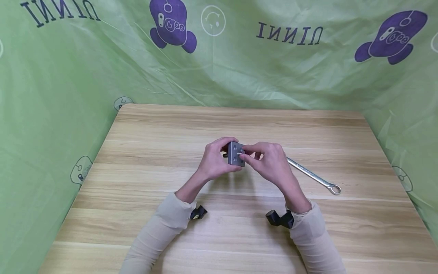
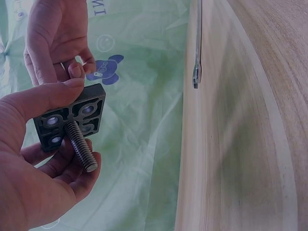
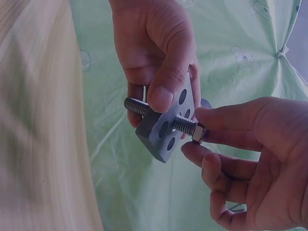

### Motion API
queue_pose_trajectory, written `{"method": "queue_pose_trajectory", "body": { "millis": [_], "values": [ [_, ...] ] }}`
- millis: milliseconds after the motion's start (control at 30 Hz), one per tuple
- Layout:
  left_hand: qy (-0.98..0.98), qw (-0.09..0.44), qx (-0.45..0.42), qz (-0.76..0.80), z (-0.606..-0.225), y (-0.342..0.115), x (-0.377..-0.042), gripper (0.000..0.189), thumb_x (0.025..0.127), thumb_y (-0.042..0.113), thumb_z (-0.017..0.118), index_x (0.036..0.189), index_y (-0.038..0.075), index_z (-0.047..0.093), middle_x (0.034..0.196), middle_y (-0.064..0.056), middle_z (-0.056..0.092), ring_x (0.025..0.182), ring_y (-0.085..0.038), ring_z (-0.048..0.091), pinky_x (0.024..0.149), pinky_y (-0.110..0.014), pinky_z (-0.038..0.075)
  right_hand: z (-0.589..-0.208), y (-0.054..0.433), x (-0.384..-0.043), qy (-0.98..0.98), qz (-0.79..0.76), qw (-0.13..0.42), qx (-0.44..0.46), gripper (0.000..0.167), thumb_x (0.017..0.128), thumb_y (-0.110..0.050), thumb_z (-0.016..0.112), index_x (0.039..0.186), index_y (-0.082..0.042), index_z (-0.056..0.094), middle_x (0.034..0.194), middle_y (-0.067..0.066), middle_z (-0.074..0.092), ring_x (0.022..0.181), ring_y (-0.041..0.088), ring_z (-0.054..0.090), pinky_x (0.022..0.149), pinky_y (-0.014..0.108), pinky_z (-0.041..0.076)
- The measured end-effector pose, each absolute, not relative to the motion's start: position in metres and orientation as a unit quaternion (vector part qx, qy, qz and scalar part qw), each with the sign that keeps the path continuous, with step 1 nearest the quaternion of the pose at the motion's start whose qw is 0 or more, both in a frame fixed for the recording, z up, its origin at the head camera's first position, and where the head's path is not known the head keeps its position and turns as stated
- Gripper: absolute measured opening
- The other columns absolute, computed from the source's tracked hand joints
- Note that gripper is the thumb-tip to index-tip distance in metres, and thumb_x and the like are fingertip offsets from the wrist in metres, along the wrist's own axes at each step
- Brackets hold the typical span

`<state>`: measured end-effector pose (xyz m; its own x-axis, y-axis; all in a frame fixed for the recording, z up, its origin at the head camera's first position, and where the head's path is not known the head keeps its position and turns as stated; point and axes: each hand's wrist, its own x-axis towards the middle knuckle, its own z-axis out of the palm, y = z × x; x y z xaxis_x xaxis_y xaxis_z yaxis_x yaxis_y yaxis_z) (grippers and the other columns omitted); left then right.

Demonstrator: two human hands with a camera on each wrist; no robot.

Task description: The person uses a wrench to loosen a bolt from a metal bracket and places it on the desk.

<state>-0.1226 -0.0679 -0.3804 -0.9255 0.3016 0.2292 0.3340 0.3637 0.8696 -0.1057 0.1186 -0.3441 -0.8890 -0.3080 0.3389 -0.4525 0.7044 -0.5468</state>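
While left hand (image 1: pixel 213 158) grips block (image 1: pixel 232 154), right hand (image 1: pixel 270 160) pinches bolt (image 2: pixel 81 147) pointing left, seemingly level.

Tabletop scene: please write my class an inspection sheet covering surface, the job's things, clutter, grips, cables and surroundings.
Surface: pale wood-grain table.
Job's things: grey block with round holes; threaded bolt running through it, sticking out both sides.
Clutter: one loose wrench on the table, one end hidden behind the right grip.
Left grip: holds the block.
Right grip: pinches the bolt's hexagonal end.
Cables: nothing seen.
Surroundings: green printed fabric behind and beside the table.
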Motion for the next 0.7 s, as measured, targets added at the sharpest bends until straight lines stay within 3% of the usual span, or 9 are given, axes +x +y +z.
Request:
{"method": "queue_pose_trajectory", "body": {
  "millis": [200, 300, 467, 700],
  "values": [
    [-0.824, 0.017, -0.194, -0.532, -0.382, -0.0685, -0.1235, 0.07, 0.059, 0.003, 0.092, 0.123, 0.003, 0.064, 0.114, -0.015, 0.07, 0.094, -0.028, 0.069, 0.083, -0.035, 0.059, -0.3451, 0.1191, -0.105, -0.904, 0.337, 0.127, 0.232, 0.02, 0.079, -0.007, 0.081, 0.099, -0.009, 0.081, 0.09, 0.009, 0.078, 0.064, 0.015, 0.062, 0.051, 0.02, 0.038],
    [-0.824, 0.02, -0.195, -0.531, -0.3826, -0.0688, -0.1242, 0.07, 0.059, 0.003, 0.092, 0.123, 0.002, 0.063, 0.113, -0.015, 0.07, 0.094, -0.028, 0.069, 0.083, -0.037, 0.059, -0.3454, 0.1182, -0.1046, -0.897, 0.344, 0.134, 0.243, 0.021, 0.077, 0.001, 0.08, 0.097, -0.006, 0.08, 0.095, 0.01, 0.077, 0.066, 0.016, 0.064, 0.054, 0.021, 0.044],
    [-0.825, 0.02, -0.196, -0.53, -0.3825, -0.0687, -0.1249, 0.07, 0.059, 0.003, 0.092, 0.123, 0.0, 0.063, 0.113, -0.016, 0.07, 0.094, -0.028, 0.069, 0.084, -0.04, 0.06, -0.347, 0.1158, -0.1053, -0.887, 0.344, 0.156, 0.265, 0.019, 0.075, 0.01, 0.076, 0.089, -0.003, 0.079, 0.095, 0.012, 0.076, 0.071, 0.019, 0.068, 0.064, 0.033, 0.056],
    [-0.823, 0.022, -0.196, -0.532, -0.3828, -0.0688, -0.1248, 0.069, 0.059, 0.002, 0.092, 0.122, 0.002, 0.064, 0.112, -0.016, 0.07, 0.093, -0.028, 0.069, 0.083, -0.038, 0.06, -0.3479, 0.117, -0.1054, -0.884, 0.336, 0.159, 0.284, 0.02, 0.074, 0.009, 0.077, 0.087, -0.005, 0.077, 0.098, 0.01, 0.075, 0.073, 0.019, 0.067, 0.067, 0.034, 0.053]
  ]
}}
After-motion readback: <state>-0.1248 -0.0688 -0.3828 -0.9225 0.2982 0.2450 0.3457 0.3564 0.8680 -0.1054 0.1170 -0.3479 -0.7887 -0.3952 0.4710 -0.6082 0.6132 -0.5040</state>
